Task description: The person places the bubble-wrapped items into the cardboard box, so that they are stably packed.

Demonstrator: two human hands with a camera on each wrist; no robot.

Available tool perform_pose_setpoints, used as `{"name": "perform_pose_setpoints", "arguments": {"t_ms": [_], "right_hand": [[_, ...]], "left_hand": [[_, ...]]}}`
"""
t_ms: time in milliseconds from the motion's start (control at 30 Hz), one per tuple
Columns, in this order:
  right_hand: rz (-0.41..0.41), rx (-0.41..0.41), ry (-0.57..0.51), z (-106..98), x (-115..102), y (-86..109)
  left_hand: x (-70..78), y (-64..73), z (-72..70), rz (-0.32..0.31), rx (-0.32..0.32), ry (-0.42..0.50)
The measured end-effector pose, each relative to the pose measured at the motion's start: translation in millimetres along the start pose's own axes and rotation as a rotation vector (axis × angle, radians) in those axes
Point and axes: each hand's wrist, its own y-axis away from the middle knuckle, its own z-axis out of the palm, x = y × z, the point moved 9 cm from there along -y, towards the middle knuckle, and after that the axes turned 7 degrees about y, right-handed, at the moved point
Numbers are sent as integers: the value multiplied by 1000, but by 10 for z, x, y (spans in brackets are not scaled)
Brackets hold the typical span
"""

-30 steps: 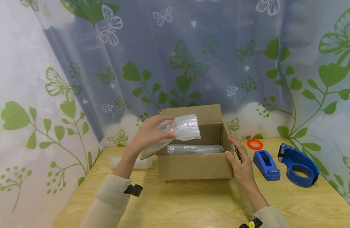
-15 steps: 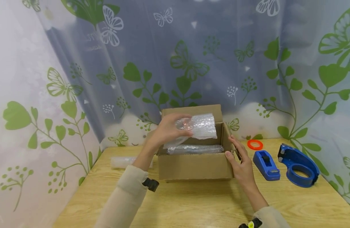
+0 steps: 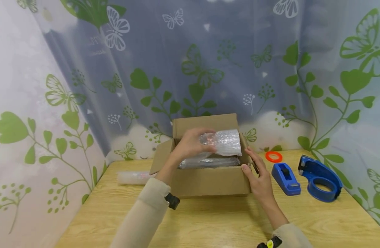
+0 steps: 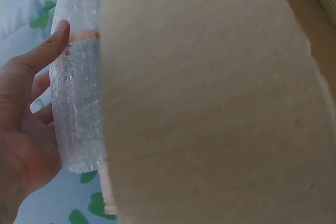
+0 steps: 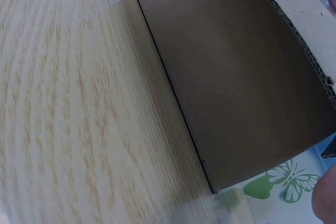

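My left hand [image 3: 194, 144] grips a bubble-wrapped bundle [image 3: 228, 142] over the open cardboard box [image 3: 210, 182]. Something orange-red shows through the clear wrap near my fingers. In the left wrist view the thumb lies along one side of the bundle [image 4: 79, 98], and a cardboard flap [image 4: 210, 98] covers much of the picture. Another bubble-wrapped item [image 3: 222, 162] lies inside the box by the front wall. My right hand [image 3: 259, 177] holds the box's right side, thumb at the front corner and fingers along the side. Only part of that hand appears in the right wrist view.
Left of the box lies a clear plastic-wrapped roll [image 3: 132, 177]. To the right are an orange tape roll [image 3: 273, 156], a blue tape dispenser [image 3: 286, 179] and a blue hand-held tape gun [image 3: 321, 181]. A patterned curtain [image 3: 190, 69] hangs behind the wooden table [image 3: 208, 224].
My left hand has carried the wrapped bundle rightward from the box's left side, then slightly down toward the opening. The right hand keeps its hold on the box.
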Motion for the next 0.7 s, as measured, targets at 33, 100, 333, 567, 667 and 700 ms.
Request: {"name": "perform_pose_setpoints", "arguments": {"t_ms": [33, 100, 333, 567, 667, 700], "right_hand": [[1, 0, -3, 0, 2, -1], [2, -2, -7, -2, 4, -3], [-7, -7, -5, -6, 0, -6], [-28, 0, -6, -5, -9, -3], [-29, 2, -9, -9, -10, -3], [-28, 3, -9, -11, -9, -4]], "left_hand": [[-12, -4, 26, -2, -2, 6], [-36, -4, 78, -6, -7, 20], [-150, 53, 225, -29, -36, 51], [-243, 66, 270, -38, -35, 39], [-302, 60, 280, -54, -28, 41], [-322, 59, 282, -59, -26, 43]]}}
